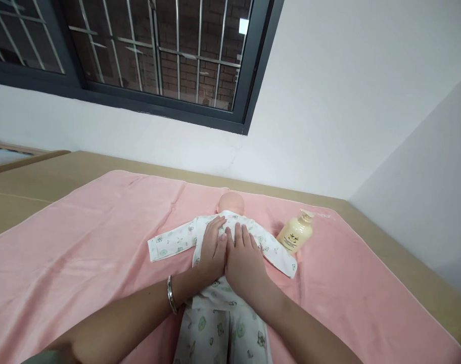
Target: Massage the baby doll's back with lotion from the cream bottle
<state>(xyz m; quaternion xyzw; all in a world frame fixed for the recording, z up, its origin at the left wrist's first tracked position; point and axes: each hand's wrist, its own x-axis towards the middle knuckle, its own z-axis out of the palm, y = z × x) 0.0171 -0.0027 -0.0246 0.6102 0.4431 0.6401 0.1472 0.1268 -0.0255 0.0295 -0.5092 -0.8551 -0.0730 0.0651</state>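
Observation:
A baby doll [231, 203] in a white top and trousers printed with small bears lies stretched out, its head toward the wall and its sleeves spread to both sides. On the upper part of its body rests my left hand [213, 247], palm down with fingers extended; a silver bangle circles that wrist. My right hand [245, 258] lies flat beside it on the same top, fingers stretched toward the doll's head. The two hands touch along their thumbs. Close to the doll's right-hand sleeve is a pale yellow pump bottle [296, 232], tilted in view.
A pink blanket [101, 242] with some creases is spread under the doll and bottle, over a wooden surface [86, 167]. Behind it rises a white wall [310, 116]. A dark-framed window [200, 114] with metal bars is at the upper left.

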